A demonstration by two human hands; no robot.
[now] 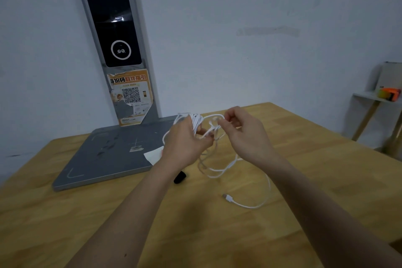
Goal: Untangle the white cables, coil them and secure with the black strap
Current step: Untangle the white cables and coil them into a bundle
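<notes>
Both hands are raised over the wooden table [217,235]. My left hand [185,146] grips a bundle of white cables [196,123], with several loops wound around its fingers. My right hand [243,132] pinches a strand of the same cables between thumb and fingers, close to the left hand. Loose white cable hangs down from the hands to the table and ends in a connector [227,197] lying on the wood. The black strap [180,177] lies on the table just below my left wrist, partly hidden by the forearm.
A grey flat base [104,159] with a tall dark upright panel [115,28] stands at the table's back left, against the wall. A white paper slip [154,155] lies on its corner. A small side shelf with an orange object [390,93] is at far right.
</notes>
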